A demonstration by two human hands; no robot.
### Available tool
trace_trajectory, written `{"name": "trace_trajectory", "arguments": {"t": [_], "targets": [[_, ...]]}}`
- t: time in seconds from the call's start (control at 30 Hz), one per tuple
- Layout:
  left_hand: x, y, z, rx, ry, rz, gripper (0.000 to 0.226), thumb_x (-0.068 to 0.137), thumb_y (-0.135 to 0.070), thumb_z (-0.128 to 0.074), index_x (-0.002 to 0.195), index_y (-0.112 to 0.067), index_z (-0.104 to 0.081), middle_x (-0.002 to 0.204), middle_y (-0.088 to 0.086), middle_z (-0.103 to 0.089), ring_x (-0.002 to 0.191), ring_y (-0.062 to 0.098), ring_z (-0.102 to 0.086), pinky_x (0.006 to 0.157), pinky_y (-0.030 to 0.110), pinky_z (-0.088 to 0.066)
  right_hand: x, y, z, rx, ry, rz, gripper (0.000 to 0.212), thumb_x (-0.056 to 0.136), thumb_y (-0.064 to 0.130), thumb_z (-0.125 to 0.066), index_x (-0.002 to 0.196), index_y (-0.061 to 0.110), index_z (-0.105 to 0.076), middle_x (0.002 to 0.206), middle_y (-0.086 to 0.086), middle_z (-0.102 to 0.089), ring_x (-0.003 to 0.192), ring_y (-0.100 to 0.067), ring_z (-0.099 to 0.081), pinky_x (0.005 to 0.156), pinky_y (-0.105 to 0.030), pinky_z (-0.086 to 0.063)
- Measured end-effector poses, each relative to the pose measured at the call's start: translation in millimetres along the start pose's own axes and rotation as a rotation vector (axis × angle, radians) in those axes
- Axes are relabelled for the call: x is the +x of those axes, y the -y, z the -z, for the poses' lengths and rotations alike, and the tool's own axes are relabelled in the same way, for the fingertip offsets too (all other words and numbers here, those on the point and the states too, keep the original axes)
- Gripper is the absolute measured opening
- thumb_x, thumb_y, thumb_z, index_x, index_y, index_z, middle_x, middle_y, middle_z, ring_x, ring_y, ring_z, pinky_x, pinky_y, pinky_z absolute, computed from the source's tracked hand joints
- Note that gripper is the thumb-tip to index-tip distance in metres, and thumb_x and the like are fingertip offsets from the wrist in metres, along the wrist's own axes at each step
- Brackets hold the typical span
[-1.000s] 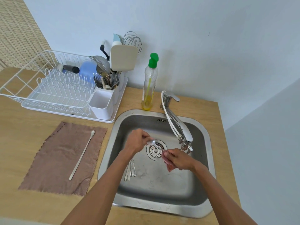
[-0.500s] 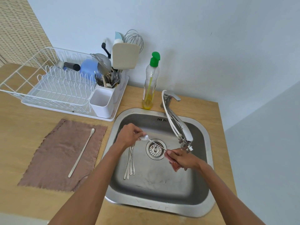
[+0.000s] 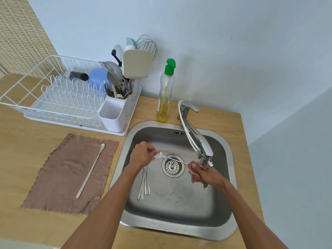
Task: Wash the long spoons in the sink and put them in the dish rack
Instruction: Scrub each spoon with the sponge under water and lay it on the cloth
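Fingers of L hand (image 3: 142,155) pinch the bowl of 1 long spoon (image 3: 173,158). Its axis runs across to R hand (image 3: 204,174), whose fingers are curled round a pink sponge (image 3: 193,177) at the handle end. Dish rack (image 3: 59,105) lies beyond the L fingers, so I judge L hand is nearer.

We hold one long metal spoon (image 3: 170,157) level over the steel sink (image 3: 179,230), its bowl pinched in our left hand (image 3: 142,156) and its handle end in our right hand (image 3: 203,174). More long spoons (image 3: 144,182) lie side by side on the sink floor, left of the drain. A pale long spoon (image 3: 90,170) lies on a brown cloth (image 3: 59,177). The white wire dish rack (image 3: 53,97) stands behind it.
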State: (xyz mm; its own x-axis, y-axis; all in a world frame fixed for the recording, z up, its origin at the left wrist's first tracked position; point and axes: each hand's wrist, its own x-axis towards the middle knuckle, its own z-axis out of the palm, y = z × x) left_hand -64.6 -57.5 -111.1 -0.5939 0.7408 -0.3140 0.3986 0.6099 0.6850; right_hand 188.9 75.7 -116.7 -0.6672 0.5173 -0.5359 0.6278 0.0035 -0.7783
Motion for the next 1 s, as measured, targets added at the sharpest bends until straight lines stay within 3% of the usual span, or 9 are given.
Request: {"name": "trace_trajectory", "arguments": {"t": [0.07,0.13,0.27,0.33,0.5,0.67,0.8,0.93,1.0], "targets": [[-7.1,-1.4,-6.7,0.026,0.042,0.009,0.019,0.089,-0.036,-0.071,0.086,-0.020,-0.080,0.061,-0.005,-0.071,0.053,0.001,-0.064,0.067,0.025,-0.056,-6.7,7.4,-5.6,0.147,-0.139,-0.002,0.038,0.104,0.036,-0.046,0.086,0.009,-0.065,0.074,-0.007,-0.069,0.058,-0.015,-0.062,0.044,-0.030,-0.044],[-17.2,-0.9,-16.3,0.045,0.080,0.011,0.021,0.090,-0.035,-0.070,0.082,-0.019,-0.080,0.060,-0.005,-0.071,0.046,-0.004,-0.057,0.062,0.022,-0.052,-7.9,4.7,-14.2,0.317,-0.270,-0.071,0.032,0.105,0.029,-0.048,0.089,0.010,-0.068,0.071,0.001,-0.073,0.057,-0.014,-0.065,0.050,-0.030,-0.047],[-42.1,4.6,-40.9,0.035,0.144,0.037,0.028,0.091,-0.035,-0.069,0.071,-0.018,-0.079,0.061,-0.006,-0.072,0.039,-0.009,-0.048,0.064,0.026,-0.057,-3.0,-2.3,-27.8,0.603,-0.409,-0.087,0.025,0.104,0.018,-0.048,0.096,0.012,-0.071,0.086,-0.009,-0.075,0.067,-0.018,-0.068,0.067,-0.038,-0.055],[-54.6,3.6,-49.0,0.071,0.142,0.056,0.027,0.091,-0.036,-0.067,0.074,-0.020,-0.080,0.061,-0.009,-0.072,0.043,-0.010,-0.050,0.063,0.022,-0.053,-2.7,1.6,-34.0,0.730,-0.453,-0.095,0.024,0.103,0.012,-0.048,0.096,0.014,-0.071,0.086,-0.010,-0.072,0.069,-0.021,-0.066,0.072,-0.043,-0.054],[-72.0,-0.5,-53.8,0.130,0.106,0.078,0.031,0.091,-0.043,-0.064,0.074,-0.023,-0.080,0.065,-0.014,-0.073,0.041,-0.010,-0.046,0.062,0.020,-0.048,2.5,7.6,-35.1,0.927,-0.552,-0.106,0.021,0.101,0.003,-0.048,0.108,0.005,-0.068,0.078,-0.003,-0.074,0.064,-0.019,-0.067,0.057,-0.036,-0.058],[-78.9,-10.7,-60.0,0.104,0.057,0.108,0.032,0.091,-0.041,-0.064,0.072,-0.022,-0.080,0.066,-0.011,-0.074,0.051,-0.004,-0.053,0.060,0.019,-0.042,4.7,18.7,-41.4,0.936,-0.550,-0.071,0.030,0.102,-0.003,-0.036,0.105,0.007,-0.065,0.080,-0.007,-0.074,0.067,-0.021,-0.071,0.058,-0.040,-0.060],[-83.4,-9.6,-66.2,0.051,0.086,0.154,0.031,0.092,-0.043,-0.063,0.075,-0.024,-0.081,0.068,-0.013,-0.074,0.054,-0.005,-0.055,0.057,0.018,-0.042,-0.1,18.1,-42.0,0.950,-0.513,-0.105,0.024,0.102,0.004,-0.044,0.099,0.009,-0.067,0.082,-0.008,-0.075,0.067,-0.022,-0.071,0.060,-0.040,-0.059],[-86.5,-15.2,-70.9,0.033,0.108,0.160,0.031,0.093,-0.043,-0.061,0.077,-0.025,-0.081,0.069,-0.016,-0.074,0.060,-0.004,-0.057,0.053,0.016,-0.039,-0.1,21.6,-35.2,0.989,-0.584,-0.092,0.019,0.100,0.006,-0.050,0.101,0.012,-0.068,0.078,-0.004,-0.073,0.063,-0.018,-0.068,0.052,-0.031,-0.055],[-85.0,-16.9,-68.8,0.059,0.101,0.160,0.031,0.092,-0.043,-0.062,0.076,-0.026,-0.081,0.069,-0.016,-0.074,0.062,-0.004,-0.059,0.056,0.017,-0.043,-0.3,22.0,-40.7,0.985,-0.563,-0.079,0.018,0.101,0.008,-0.050,0.103,0.012,-0.068,0.076,-0.001,-0.074,0.062,-0.016,-0.069,0.060,-0.037,-0.058]]}}
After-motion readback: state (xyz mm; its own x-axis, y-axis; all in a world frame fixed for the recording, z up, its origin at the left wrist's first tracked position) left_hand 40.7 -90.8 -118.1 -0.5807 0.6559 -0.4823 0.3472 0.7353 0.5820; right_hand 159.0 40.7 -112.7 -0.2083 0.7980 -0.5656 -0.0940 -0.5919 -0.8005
